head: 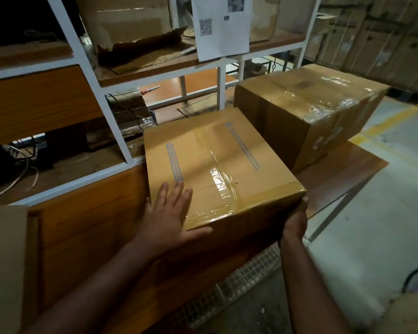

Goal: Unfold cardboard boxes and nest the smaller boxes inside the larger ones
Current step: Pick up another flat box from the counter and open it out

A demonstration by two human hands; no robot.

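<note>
Both our forearms enter from below. Our left hand [171, 213] lies flat, fingers straight, pressing the top near corner of the taped box [220, 169]; our right hand [296, 220] cups that box's near right corner, though whether its fingers curl underneath we cannot tell. This box sits on the wooden table [336, 174], directly between our hands. To shift it well, we judge both palms should bear evenly, keeping it level. Beyond the right hand stands a second, larger box [307, 109], also taped. Count: two sealed boxes, two hands.
</note>
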